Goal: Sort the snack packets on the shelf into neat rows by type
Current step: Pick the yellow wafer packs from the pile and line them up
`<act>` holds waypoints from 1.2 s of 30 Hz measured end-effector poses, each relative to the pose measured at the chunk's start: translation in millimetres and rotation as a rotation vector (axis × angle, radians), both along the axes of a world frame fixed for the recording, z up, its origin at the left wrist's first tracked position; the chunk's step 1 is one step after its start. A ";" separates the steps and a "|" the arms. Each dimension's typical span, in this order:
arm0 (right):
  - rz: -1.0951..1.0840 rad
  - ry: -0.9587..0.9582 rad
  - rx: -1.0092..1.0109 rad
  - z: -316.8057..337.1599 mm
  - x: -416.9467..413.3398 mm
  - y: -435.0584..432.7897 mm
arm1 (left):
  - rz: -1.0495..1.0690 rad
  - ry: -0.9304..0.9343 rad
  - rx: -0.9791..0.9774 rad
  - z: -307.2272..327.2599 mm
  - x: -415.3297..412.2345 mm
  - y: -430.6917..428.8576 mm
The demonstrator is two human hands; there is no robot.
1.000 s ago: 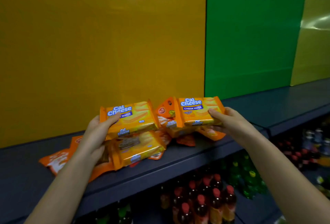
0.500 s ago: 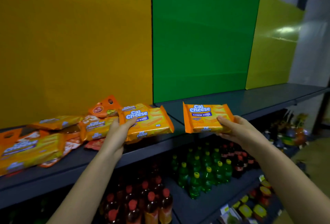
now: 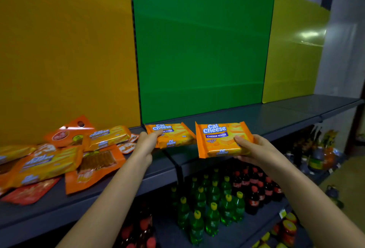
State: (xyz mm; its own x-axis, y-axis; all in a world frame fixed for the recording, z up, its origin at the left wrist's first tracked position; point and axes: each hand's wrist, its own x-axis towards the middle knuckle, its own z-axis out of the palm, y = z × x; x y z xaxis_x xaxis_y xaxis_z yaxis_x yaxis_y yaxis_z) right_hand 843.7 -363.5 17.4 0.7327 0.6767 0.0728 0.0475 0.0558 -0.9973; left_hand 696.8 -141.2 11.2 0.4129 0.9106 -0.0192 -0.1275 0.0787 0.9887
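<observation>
Left hand (image 3: 145, 145) grips one Cal Cheese wafer packet (image 3: 173, 137) low over the shelf (image 3: 276, 117), before the green panel (image 3: 201, 50). Right hand (image 3: 254, 150) holds a second wafer packet (image 3: 221, 139) just beside it, at the shelf's front edge. Mixed orange packets (image 3: 59, 160) lie heaped further left.

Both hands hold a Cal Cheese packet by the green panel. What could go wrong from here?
The right hand holds the right Cal Cheese packet raised near the front of the shelf; a slip might drop it onto the bottles below.
The left hand grips the left Cal Cheese packet at one end, skewed; the row may start crooked.
The pile at left mixes similar orange packets; types could get confused.
</observation>
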 end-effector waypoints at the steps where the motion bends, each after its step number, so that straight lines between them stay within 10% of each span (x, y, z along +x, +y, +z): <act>1: 0.007 -0.003 -0.001 0.1 9.7 6.1 | -0.009 -0.003 -0.010 1.9 12.7 5.8; 18: 0.328 -0.039 -0.156 -19.6 98.2 132.1 | 0.092 0.138 -0.068 -7.2 115.8 99.9; 30: 0.364 -0.788 -0.374 -28.7 122.4 169.9 | 0.235 0.292 0.077 -9.5 124.1 96.4; 36: 0.332 -0.872 -0.356 -37.6 130.2 179.9 | 0.355 0.723 0.366 -13.0 120.2 95.0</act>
State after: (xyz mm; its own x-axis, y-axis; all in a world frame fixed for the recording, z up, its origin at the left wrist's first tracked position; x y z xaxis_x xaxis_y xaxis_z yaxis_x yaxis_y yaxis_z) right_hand 973.9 -183.6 -20.2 0.2892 0.9246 0.2479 0.8071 -0.0963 -0.5825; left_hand 817.0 -46.2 -1.9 0.1041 0.9830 0.1512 0.5821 -0.1835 0.7922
